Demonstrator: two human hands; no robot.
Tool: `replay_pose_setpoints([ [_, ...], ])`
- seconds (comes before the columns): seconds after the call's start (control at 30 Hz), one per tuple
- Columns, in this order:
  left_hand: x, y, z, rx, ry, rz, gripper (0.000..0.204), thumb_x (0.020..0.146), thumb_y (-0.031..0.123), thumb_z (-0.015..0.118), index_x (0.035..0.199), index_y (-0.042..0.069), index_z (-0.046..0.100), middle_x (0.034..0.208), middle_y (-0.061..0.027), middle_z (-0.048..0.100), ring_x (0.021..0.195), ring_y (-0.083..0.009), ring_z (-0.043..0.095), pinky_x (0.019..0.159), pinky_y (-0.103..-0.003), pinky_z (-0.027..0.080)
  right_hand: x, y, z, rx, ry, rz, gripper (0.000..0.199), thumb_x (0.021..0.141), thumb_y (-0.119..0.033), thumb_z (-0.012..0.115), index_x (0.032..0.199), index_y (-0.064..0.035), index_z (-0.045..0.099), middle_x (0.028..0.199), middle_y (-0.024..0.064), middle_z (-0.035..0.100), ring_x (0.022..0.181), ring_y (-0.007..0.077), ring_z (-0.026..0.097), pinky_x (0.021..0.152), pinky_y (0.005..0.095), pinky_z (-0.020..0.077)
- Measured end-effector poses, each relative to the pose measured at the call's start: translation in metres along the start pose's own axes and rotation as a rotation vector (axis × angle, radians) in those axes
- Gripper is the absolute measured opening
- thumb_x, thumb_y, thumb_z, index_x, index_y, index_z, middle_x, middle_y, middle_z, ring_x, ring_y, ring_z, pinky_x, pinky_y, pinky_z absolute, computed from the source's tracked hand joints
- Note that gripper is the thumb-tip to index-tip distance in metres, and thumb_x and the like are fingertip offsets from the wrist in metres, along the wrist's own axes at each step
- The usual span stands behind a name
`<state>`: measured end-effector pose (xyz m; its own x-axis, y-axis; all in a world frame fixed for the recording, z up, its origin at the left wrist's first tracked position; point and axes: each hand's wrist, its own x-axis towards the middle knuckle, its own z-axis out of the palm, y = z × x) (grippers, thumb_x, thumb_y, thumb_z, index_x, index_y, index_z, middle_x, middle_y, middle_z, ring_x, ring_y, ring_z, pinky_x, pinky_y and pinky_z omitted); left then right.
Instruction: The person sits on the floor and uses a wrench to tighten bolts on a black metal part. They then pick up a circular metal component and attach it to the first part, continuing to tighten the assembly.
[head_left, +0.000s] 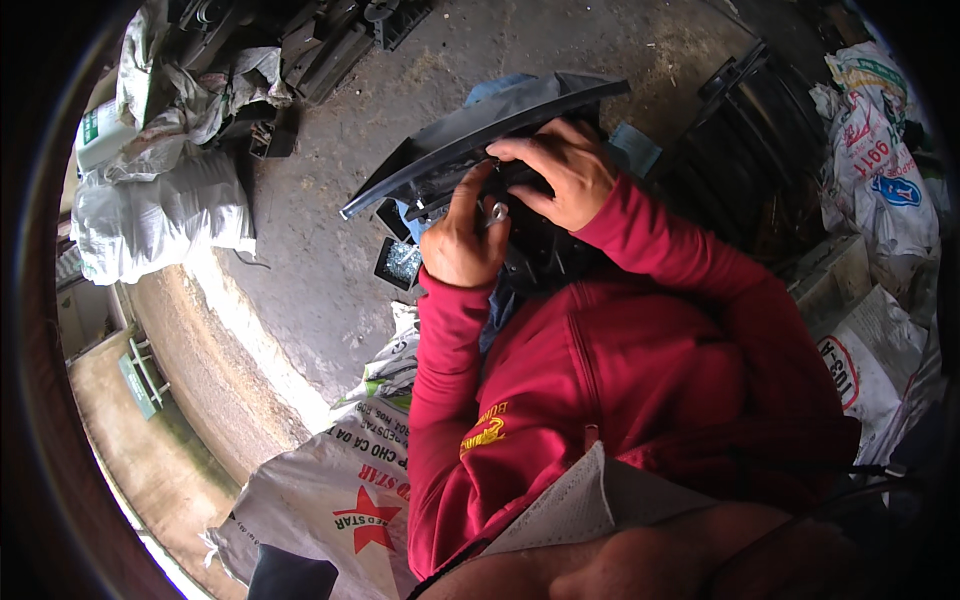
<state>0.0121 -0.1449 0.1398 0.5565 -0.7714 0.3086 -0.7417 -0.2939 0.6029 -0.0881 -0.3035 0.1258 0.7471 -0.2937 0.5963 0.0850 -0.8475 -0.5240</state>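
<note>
A wide black plastic panel (440, 150) with a raised rim lies tilted in front of my body. My left hand (463, 240) is closed around a tool with a shiny round metal end (498, 211), its index finger stretched toward the panel's inner side. Against that same side is my right hand (570, 175), fingers curled at the panel, with thumb and index on either side of a dark spot. What lies between those fingertips is too dark to make out. More black plastic (540, 245) sits below the hands.
Small black bins, one with shiny small metal pieces (403, 260), stand on the floor left of my hands. White sacks lie at left (165, 215), lower left (330, 500) and right (880, 150). Large black parts (750, 130) stand at the right, and dark scrap pieces (330, 50) at the upper left.
</note>
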Motion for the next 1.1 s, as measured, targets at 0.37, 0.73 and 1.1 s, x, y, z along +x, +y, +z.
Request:
replay_pose_setpoints([
  [0.37,0.005,-0.003,-0.001,-0.088,0.071,0.019,0.043,0.083,0.01,0.065,0.126,0.012,0.062,0.081,-0.0132,0.071,0.069,-0.0305,0.071,0.062,-0.038,0.055,0.004,0.0,-0.005,0.059,0.001,0.024,0.06,0.068,-0.009,0.082,0.124,-0.0156,0.061,0.099,-0.0038,0.073,0.091,0.0203,0.062,0.082,0.0341,0.0507],
  [0.73,0.001,0.005,0.006,-0.348,0.006,-0.188,0.039,0.084,0.01,0.063,0.123,0.007,0.063,0.088,-0.0177,0.072,0.079,-0.0326,0.073,0.069,-0.037,0.056,0.002,-0.006,-0.001,0.015,0.016,0.029,0.047,0.07,-0.009,0.081,0.115,-0.0135,0.068,0.098,-0.0033,0.073,0.09,0.0188,0.062,0.081,0.0333,0.0516],
  [1.1,0.002,-0.004,-0.003,-0.288,-0.038,-0.134,0.031,0.089,0.014,0.063,0.12,0.007,0.064,0.089,-0.0185,0.071,0.075,-0.0282,0.071,0.067,-0.035,0.054,0.004,-0.01,-0.012,-0.182,-0.1,0.033,0.039,0.074,-0.021,0.079,0.112,-0.0185,0.07,0.093,-0.0039,0.071,0.092,0.0174,0.06,0.08,0.0342,0.0457],
])
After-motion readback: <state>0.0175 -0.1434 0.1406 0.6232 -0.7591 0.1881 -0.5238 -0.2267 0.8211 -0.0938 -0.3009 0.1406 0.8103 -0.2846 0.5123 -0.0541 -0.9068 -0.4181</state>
